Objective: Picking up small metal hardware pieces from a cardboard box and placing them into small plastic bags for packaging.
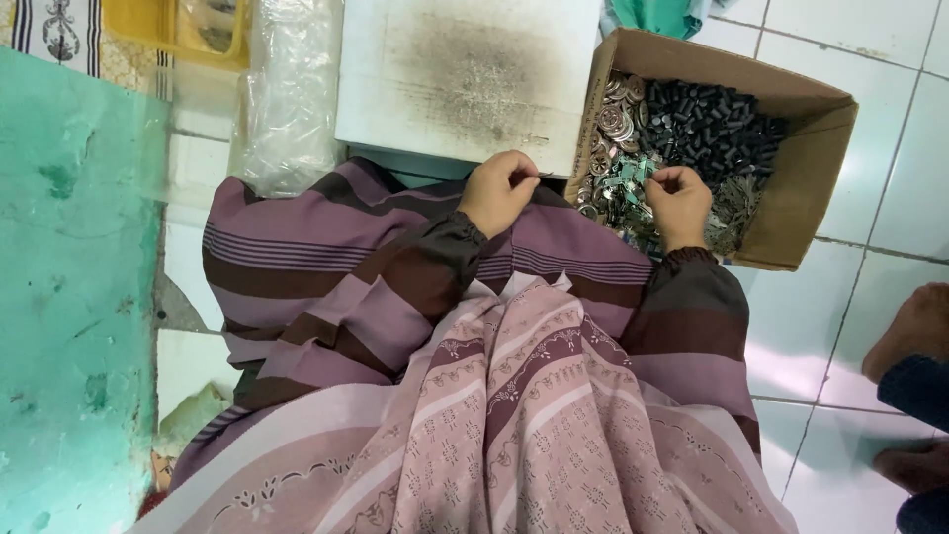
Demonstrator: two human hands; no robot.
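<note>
Two hands are busy here, close to a cardboard box (791, 213) that sits on the white tiled floor (870, 316). The right hand (680, 203) is over the near corner of the box, and its fingers are curled around a small bunch of green and silver metal bits (629, 178). The left hand (499, 190) is just beside the box, above the lap, and its fingers pinch something thin and tiny; it is too small to tell what. To do this well, I think the pinch should stay soft but sure, and the hands should stay close to the box, so little bits that slip fall back in and not into the striped skirt (326, 267). Inside the box lie a heap of dark little tubes (722, 124) and some round shiny rings (615, 119). A white block with a dirty grey patch (465, 79) is right in front of the left hand, touching the box side, so there is not much room to move there. A clear plastic bag (287, 99) and a yellow tray (178, 35) lie farther off. Another person's feet (914, 336) are at the right edge.
</note>
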